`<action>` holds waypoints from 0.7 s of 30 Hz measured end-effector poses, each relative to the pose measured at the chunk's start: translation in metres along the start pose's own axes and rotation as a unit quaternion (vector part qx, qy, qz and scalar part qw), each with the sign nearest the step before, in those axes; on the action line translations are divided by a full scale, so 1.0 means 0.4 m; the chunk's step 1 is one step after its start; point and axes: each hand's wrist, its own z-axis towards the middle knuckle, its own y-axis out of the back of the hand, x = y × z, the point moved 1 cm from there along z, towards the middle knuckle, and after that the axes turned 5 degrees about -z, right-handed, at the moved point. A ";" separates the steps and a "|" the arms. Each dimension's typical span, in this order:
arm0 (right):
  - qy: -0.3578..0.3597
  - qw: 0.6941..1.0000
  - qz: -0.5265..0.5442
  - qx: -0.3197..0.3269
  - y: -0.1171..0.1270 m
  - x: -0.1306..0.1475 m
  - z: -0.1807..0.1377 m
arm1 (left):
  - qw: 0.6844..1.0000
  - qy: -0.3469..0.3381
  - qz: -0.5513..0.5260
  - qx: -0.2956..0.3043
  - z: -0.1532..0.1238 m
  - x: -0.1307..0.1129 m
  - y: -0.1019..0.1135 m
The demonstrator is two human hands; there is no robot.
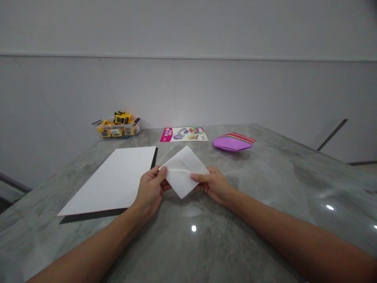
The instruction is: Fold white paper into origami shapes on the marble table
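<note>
A folded sheet of white paper [183,159], diamond-shaped with a crease across its middle, is held up just over the table. My left hand [150,188] pinches its left corner, thumb on top and fingers beneath. On the opposite side, my right hand [214,184] grips the right corner, its thumb pressed on the face of the paper near the crease. The fingers under the paper are partly hidden.
Left of my hands, a large white sheet [114,179] lies on a black board [94,215]. Farther back are a clear box of yellow toy vehicles [119,127], a colourful printed booklet [184,134] and a fanned stack of coloured paper [232,142]. The grey marble table [235,239] meets a wall.
</note>
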 end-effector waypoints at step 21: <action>0.041 0.972 -0.228 0.033 -0.008 -0.006 -0.012 | 0.996 -0.041 0.074 0.002 -0.010 0.009 0.008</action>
